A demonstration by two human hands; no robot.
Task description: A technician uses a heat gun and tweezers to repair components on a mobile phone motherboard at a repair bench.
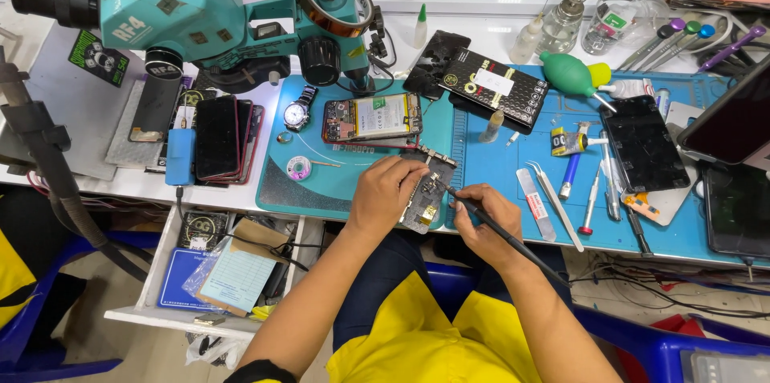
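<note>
A person in yellow sleeves works at a cluttered repair desk point(497, 38), both forearms reaching up from the near edge, elbows tucked and wrists bent in toward each other at centre.

The left hand point(387, 194) is curled over a small phone frame point(423, 205) w/ exposed board, fingers closed round its left edge and pinning it at the near rim of the teal mat point(281, 186). The right hand point(484, 218) is closed in a pen-style grip on a thin black tool point(513, 243); the shaft runs back near-right past the wrist, and the tip sits on, or just at, the frame's upper right – contact is hard to confirm from this angle.

Just beyond the hands lies an opened phone point(373, 117) showing its battery, w/ a wristwatch point(297, 113) to its left and a solder reel point(298, 167) near it. A teal microscope point(184, 10) stands at far left above a stack of dark phones point(220, 138). To the right, on the blue mat point(690, 226), lie tweezers point(553, 202), screwdrivers point(592, 200), a cracked black screen point(642, 145) and a green air blower point(571, 74). An open drawer point(152, 271) w/ papers hangs below the desk at near left.
</note>
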